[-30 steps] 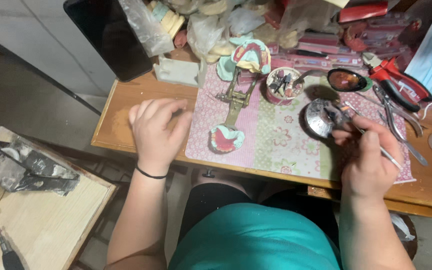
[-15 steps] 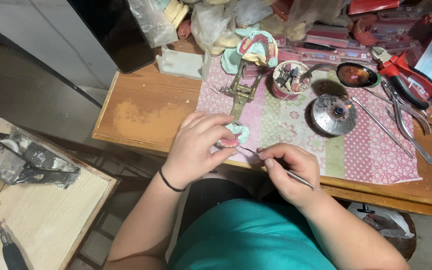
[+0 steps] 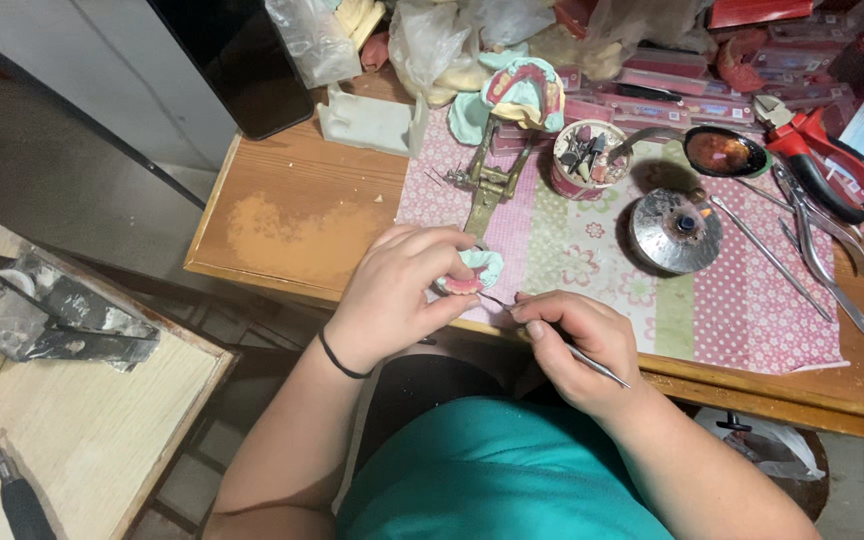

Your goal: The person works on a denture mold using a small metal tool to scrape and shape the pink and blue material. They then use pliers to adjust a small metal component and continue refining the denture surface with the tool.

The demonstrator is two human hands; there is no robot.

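The small dental cast [image 3: 470, 272], pale green with pink wax, looks rigid but chip-prone and light, best held by its base edges. The left hand [image 3: 402, 295] is curled closed around it at the near edge of the surface [image 3: 292, 215]. Just beside it, the right hand [image 3: 577, 345] pinches a thin metal instrument [image 3: 592, 365], tip touching the cast.

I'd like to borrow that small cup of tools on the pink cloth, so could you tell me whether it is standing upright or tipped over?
Upright: the cup stands on the pink cloth, mouth upward, small tools poking out.
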